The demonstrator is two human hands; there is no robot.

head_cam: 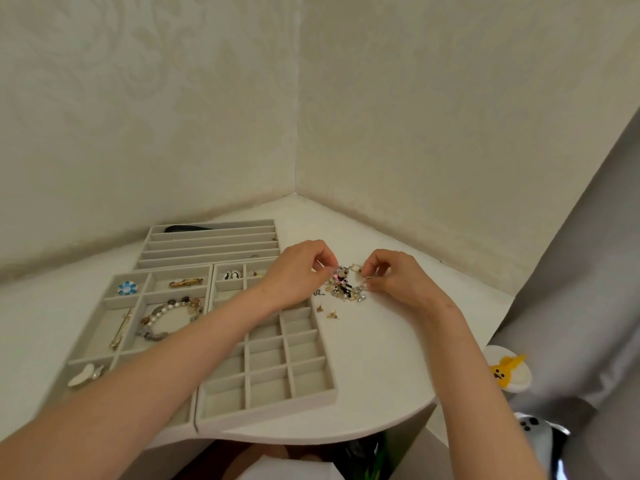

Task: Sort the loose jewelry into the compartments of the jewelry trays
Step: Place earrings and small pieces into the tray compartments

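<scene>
A small heap of loose jewelry (344, 288) lies on the white table, right of the grey trays. My left hand (298, 275) pinches a piece at the heap's left top. My right hand (394, 277) pinches a small piece at its right side. A few tiny gold earrings (327, 311) lie apart, just below the heap. The grid tray (311, 396) has many small compartments, most bare, with a pair of earrings (232, 275) at its top. The left tray (107, 301) holds a blue flower brooch (127, 287), a pearl bracelet (171, 315) and a gold pin (121, 329).
A long-slot tray (211, 242) stands at the back by the wall corner. The curved table edge (381, 429) runs close in front. Right of it hang a grey curtain (571, 306) and a white plush item with a yellow figure (509, 370).
</scene>
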